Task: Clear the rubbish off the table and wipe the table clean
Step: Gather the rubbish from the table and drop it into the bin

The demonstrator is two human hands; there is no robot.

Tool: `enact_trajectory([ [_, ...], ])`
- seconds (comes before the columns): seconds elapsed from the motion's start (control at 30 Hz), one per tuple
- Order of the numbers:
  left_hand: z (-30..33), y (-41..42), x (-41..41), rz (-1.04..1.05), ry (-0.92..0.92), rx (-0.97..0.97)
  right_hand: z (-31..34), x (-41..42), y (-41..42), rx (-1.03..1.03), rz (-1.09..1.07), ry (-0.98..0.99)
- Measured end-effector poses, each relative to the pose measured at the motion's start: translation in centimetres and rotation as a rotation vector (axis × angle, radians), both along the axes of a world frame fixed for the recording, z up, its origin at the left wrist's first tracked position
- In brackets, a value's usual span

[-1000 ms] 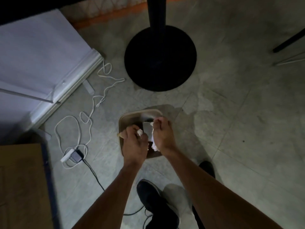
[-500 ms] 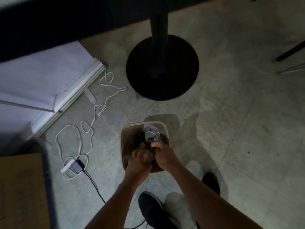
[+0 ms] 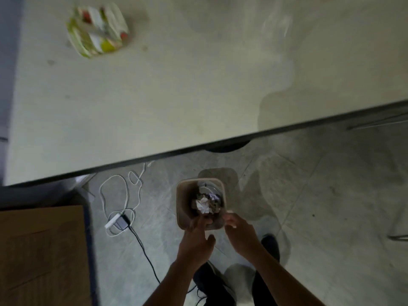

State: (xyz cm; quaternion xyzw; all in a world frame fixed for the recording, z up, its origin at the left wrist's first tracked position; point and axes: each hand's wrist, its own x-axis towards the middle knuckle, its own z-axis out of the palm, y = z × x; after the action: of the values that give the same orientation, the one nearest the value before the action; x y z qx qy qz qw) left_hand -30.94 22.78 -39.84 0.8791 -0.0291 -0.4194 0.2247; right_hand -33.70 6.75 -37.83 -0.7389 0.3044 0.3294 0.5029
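Both hands are seen low over the near rim of the waste bin (image 3: pixel 179 208) on the floor, and nothing is held in either. The left hand (image 3: pixel 195 241) is spread, its fingers straight and reaching over the bin's near edge; the right hand (image 3: pixel 239 230) hangs just right of that edge, fingers loosely bent, with what may be a small pale scrap at the fingertips, though blur leaves that unsettled. Crumpled paper (image 3: pixel 204 205) is already lying inside the bin, so the dropping step looks done.

Now the relation that matters: beyond the bin, up and to the left, the table (image 3: pixel 154 96) is stretched across the view, and one item is left on it, a green and white packet (image 3: pixel 98 29), blurred, lying far back near the table's left end. From the bin, the packet is well away, forward and leftward, and the left hand is judged the nearer one for it. Its long axis cannot be told through the blur. Faint spots are visible on the tabletop, so wiping appears not yet done.
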Motion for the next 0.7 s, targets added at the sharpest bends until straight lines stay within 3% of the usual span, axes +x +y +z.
enact_trajectory([
  [0.37, 25.9, -3.6, -1.5, 0.023, -0.193, -0.161, 25.8, -2.2, -3.4, -0.066, 0.002, -0.22],
  [0.7, 38.8, -7.0, -2.7, 0.031, -0.416, -0.25, 39.6, -2.7, -7.9, -0.023, -0.111, -0.43],
])
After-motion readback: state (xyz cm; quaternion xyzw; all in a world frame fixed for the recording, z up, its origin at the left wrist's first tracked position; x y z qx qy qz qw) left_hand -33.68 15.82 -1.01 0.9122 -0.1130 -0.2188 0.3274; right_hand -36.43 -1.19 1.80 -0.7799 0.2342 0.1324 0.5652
